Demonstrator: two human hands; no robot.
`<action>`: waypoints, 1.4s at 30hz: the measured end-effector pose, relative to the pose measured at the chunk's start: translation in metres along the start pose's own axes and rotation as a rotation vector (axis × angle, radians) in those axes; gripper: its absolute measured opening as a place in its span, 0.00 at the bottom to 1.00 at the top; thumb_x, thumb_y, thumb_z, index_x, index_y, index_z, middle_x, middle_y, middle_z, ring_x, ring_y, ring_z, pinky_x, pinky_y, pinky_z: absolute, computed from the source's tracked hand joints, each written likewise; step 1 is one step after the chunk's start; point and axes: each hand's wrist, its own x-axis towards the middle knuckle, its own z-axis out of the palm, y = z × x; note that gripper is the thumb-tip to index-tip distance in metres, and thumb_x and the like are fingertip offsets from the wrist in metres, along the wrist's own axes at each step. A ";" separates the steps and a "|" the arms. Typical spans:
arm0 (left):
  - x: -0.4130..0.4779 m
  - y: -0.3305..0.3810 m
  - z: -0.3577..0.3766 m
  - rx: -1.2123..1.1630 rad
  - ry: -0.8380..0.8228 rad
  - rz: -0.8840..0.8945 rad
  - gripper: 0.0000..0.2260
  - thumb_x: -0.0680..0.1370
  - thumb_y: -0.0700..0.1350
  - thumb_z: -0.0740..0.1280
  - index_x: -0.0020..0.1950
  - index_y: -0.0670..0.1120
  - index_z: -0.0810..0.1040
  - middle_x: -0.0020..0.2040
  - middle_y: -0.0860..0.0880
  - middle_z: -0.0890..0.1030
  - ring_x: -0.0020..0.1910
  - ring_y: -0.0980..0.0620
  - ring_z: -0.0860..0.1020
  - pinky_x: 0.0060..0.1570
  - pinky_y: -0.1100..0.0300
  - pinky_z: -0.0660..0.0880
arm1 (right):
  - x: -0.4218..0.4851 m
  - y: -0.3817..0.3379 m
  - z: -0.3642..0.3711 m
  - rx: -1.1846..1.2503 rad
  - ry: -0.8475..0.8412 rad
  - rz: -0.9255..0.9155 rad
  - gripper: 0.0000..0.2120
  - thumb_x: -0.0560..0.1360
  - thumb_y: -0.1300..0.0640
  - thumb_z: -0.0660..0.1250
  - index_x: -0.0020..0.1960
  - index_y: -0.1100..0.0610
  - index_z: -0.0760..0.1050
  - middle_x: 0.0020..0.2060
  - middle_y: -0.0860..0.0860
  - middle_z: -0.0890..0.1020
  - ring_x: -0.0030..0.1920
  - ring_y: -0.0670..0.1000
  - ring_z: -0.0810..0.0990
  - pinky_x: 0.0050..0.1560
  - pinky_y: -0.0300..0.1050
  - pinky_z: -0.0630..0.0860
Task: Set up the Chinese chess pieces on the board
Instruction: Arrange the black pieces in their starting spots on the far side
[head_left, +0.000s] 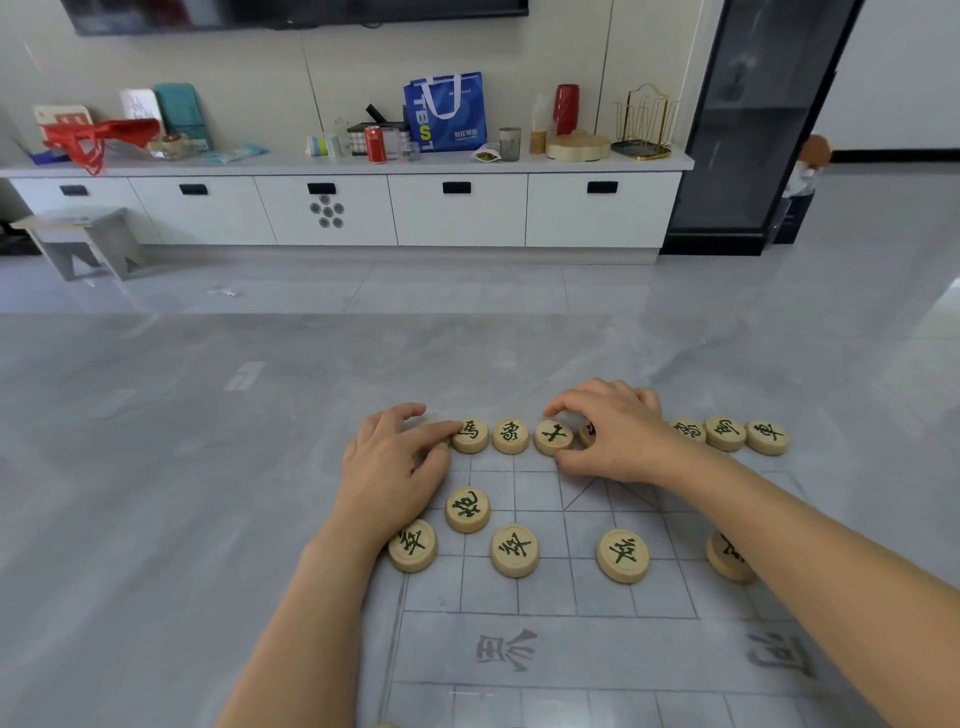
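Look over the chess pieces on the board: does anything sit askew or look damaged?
Nothing looks damaged or spilled. The cannon piece has its character turned sideways, unlike the nearly upright horse piece in the far row.

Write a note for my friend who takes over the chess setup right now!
Left hand: straight fingers touch the horse piece in the far row.
Right hand: pinches the advisor piece in that row.
Done: most of the far row, one cannon and four soldiers in view on the board.
Left: finish the far row; the near half shows no set pieces.
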 end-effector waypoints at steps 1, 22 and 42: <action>0.000 0.000 0.000 -0.003 0.002 -0.001 0.19 0.73 0.56 0.54 0.61 0.66 0.75 0.68 0.56 0.68 0.68 0.55 0.59 0.65 0.53 0.58 | 0.000 0.000 0.000 -0.008 0.012 -0.004 0.19 0.68 0.41 0.68 0.58 0.39 0.71 0.55 0.43 0.70 0.62 0.48 0.66 0.59 0.48 0.57; -0.002 -0.002 -0.011 -0.332 0.535 -0.308 0.14 0.74 0.38 0.59 0.55 0.51 0.77 0.52 0.54 0.80 0.52 0.52 0.75 0.52 0.54 0.71 | 0.003 -0.007 -0.005 -0.143 0.094 -0.053 0.18 0.67 0.36 0.65 0.52 0.45 0.76 0.53 0.43 0.72 0.59 0.48 0.66 0.61 0.47 0.54; 0.003 -0.009 -0.010 -0.234 0.332 -0.435 0.11 0.75 0.42 0.61 0.53 0.51 0.78 0.45 0.53 0.78 0.49 0.47 0.77 0.55 0.48 0.73 | -0.012 0.022 -0.019 -0.036 0.014 0.078 0.34 0.66 0.36 0.69 0.69 0.43 0.65 0.64 0.44 0.68 0.68 0.49 0.61 0.64 0.47 0.54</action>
